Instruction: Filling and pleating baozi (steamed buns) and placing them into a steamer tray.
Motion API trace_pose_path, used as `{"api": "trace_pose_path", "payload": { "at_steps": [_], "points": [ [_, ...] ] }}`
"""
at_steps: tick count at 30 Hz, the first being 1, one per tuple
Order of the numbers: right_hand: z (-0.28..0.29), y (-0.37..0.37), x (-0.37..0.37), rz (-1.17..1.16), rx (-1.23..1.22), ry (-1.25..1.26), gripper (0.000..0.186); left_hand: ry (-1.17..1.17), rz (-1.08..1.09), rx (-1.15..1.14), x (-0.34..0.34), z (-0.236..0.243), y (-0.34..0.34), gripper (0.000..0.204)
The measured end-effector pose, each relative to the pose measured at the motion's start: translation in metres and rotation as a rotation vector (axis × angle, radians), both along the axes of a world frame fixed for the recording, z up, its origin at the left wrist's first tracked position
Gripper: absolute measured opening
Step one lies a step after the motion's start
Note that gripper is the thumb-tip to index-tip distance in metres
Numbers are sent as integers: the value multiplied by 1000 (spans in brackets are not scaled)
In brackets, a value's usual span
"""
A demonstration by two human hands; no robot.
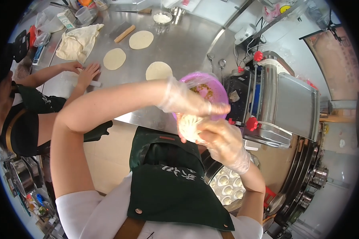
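A pleated white dough bun [189, 127] is held between my two hands, in front of the table's near edge. My left hand [192, 104], in a clear plastic glove, reaches over from the left and cradles it, with reddish fingertips showing at its near-left side. Gloved as well, my right hand [224, 138] has its fingers closed on the bun's right side; the exact grip is partly blurred. Just beyond the hands stands a purple bowl [221, 89] with brownish-green filling [203, 91] in it. A round dough wrapper [158, 71] lies left of the bowl.
Two more wrappers [114, 59] and a rolling pin [125, 34] lie on the steel table [187, 44]. At left, a co-worker's hands [83, 73] press on the table near a dough sheet [77, 44]. A roller machine [271, 95] stands right; below, a tray holds several buns [227, 185].
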State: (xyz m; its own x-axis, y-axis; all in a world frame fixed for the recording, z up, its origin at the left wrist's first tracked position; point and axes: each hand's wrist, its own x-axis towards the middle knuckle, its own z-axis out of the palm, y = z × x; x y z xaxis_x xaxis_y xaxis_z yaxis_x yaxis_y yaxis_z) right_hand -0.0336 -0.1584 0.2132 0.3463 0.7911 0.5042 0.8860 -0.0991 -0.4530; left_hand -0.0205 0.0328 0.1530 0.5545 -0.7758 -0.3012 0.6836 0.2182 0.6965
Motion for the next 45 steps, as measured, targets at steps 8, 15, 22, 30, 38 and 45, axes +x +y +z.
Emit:
{"api": "trace_pose_path", "payload": {
  "at_steps": [8, 15, 22, 30, 38, 45],
  "points": [
    [4, -18, 0, -138, -47, 162, 37, 221, 347, -354, -34, -12, -33, 85],
    [-26, -18, -24, -403, 170, 155, 44, -100, 765, -274, -51, -18, -59, 72],
    [-27, -15, -37, -532, 222, 146, 43, -364, 997, -236, -65, -20, -69, 68],
    [-13, -27, -21, -87, 8, -117, 30, 87, 333, -135, -64, 0, -34, 80],
    [-51, 26, -77, -689, 444, 359, 38, -503, 1021, -36, -96, -32, -48, 73],
    [-64, 64, -102, -644, 265, 117, 23, -396, 752, -88, -113, -55, 25, 75]
  ]
}}
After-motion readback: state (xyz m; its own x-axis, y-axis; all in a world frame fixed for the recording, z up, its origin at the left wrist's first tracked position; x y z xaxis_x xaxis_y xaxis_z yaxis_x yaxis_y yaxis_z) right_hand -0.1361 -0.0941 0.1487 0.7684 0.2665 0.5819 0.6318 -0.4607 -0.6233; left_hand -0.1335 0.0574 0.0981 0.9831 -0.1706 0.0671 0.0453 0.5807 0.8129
